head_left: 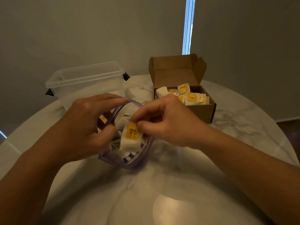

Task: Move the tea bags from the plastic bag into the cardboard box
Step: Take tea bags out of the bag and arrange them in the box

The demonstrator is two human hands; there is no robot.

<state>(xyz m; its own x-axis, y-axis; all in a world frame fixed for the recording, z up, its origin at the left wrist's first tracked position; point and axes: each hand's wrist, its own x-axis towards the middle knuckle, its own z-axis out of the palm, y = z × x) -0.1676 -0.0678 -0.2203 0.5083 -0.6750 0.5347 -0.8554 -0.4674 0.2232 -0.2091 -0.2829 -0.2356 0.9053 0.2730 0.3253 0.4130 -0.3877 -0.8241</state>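
On the round marble table just in front of the person lies the bag, its purple-edged mouth pulled wide open and facing up. The left grip grasps the bag's left side, its forefinger stretched along the far rim. The right grip is pinched on a tea bag with a yellow tag, holding it right at the mouth of the bag, with more white tea bags showing inside below it. Further back, on the left, stands a clear plastic tub with dark clips. On the right sits the box, lid flipped up, with a heap of yellow-tagged tea bags inside it.
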